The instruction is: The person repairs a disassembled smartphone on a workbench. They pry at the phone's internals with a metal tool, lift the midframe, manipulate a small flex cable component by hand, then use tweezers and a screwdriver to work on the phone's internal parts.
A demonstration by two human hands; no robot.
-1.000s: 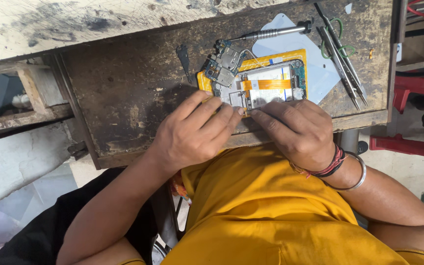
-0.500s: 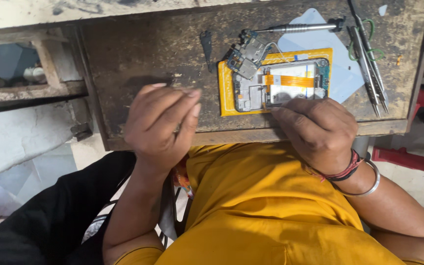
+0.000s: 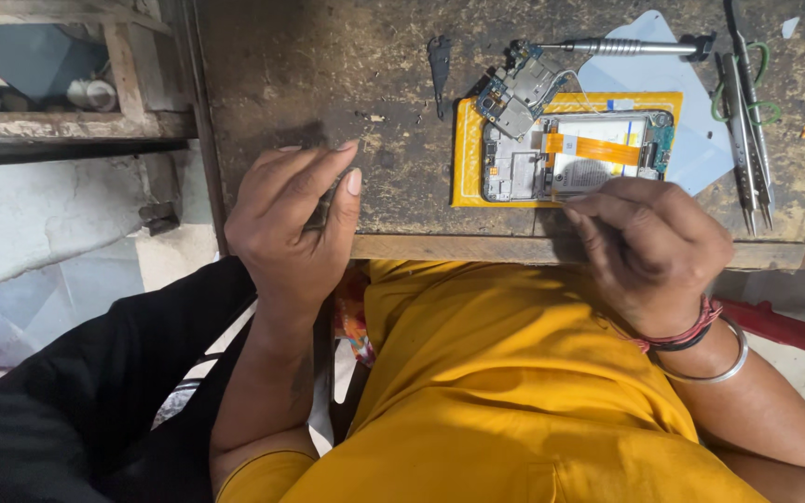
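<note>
1. Dark and scratched, the old wooden desk fills the top of the view.
2. An open phone lies on a yellow mat, near the desk's front edge.
3. A small circuit board rests at the phone's top left corner, partly on the mat.
4. A screwdriver lies just above the phone. Tweezers lie to the right of the phone. A small dark metal piece lies up and left of the phone.
5. The right hand is curled, with its fingertips touching the phone's bottom edge. It seems to pinch or press there; I cannot tell if it holds anything.
6. The left hand is well to the left of the phone, over the desk's edge. Its fingers are bent close together, as if around something tiny, but I cannot see what.
7. To do this well, I think the right hand should keep the phone flat and press softly, because the parts look thin.
</note>
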